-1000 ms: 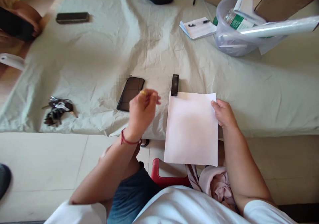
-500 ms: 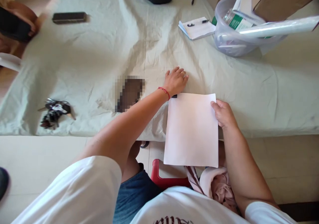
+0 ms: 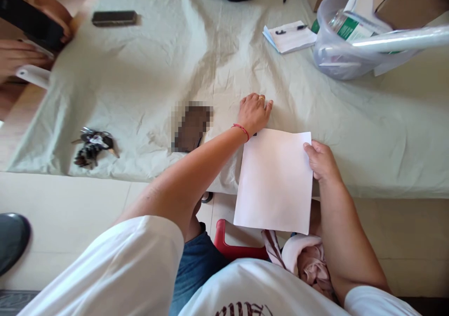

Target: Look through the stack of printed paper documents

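A white sheet of paper (image 3: 275, 180), overhanging the near edge of the cloth-covered table (image 3: 147, 72), is pinched at its right edge by the right hand (image 3: 321, 160). The left hand (image 3: 253, 112) is laid just beyond the sheet's top left corner, fingers curled over a small dark object that is almost hidden.

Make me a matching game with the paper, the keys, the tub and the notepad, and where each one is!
Things:
1. paper
2. keys
3. tub
4. notepad

Places:
A. far right of the table, with a bottle inside
B. under the right hand, hanging over the table edge
C. left of the tub, with a pen on it
D. near the left table edge, by itself

Pairs: 1-B, 2-D, 3-A, 4-C
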A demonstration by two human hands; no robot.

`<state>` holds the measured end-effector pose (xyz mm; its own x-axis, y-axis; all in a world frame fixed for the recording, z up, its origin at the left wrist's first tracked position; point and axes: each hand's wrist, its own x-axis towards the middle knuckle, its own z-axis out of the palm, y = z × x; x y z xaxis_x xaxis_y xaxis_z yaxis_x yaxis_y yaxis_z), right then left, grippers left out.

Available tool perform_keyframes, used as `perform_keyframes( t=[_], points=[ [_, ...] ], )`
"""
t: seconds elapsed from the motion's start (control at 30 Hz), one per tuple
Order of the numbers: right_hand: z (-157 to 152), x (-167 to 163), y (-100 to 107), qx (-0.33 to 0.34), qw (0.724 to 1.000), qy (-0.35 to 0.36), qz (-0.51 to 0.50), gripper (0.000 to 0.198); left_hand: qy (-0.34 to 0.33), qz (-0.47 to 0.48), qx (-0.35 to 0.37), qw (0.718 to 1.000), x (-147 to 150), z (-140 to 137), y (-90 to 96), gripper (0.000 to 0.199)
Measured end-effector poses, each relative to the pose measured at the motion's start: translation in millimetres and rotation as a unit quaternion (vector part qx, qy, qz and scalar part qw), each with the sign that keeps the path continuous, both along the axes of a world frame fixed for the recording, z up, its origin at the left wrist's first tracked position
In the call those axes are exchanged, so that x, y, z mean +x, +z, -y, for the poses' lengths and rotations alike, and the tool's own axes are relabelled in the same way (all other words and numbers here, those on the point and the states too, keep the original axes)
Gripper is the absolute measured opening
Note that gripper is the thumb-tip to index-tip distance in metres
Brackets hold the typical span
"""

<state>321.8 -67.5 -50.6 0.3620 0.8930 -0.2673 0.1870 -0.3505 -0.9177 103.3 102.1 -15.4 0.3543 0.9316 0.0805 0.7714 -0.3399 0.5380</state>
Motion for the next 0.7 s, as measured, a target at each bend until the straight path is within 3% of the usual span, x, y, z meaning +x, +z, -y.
perform_keyframes(
  t=[0.2, 0.37, 0.5, 0.7],
  points=[
    [-3, -8, 11, -0.039, 0.997, 0.038, -0.055, 0.051, 0.047, 0.077, -0.058, 0.994, -8, -25, -7.8, 0.043],
    [3, -16, 23, -0.065, 0.984, 0.120, -0.116, 0.056, 0.085, 0.258, -0.099, 0.957, -34, -39, -15.8, 0.038],
    [11, -17, 34, -0.018, 0.975, 0.157, -0.158, 0.056, 0.126, 0.386, -0.060, 0.912, -65, -1, -17.1, 0.037],
    [8, -23, 33, 0.075, 0.980, 0.068, -0.173, 0.055, 0.167, 0.483, -0.093, 0.854, -104, 95, -6.1, 0.057]
  ],
)
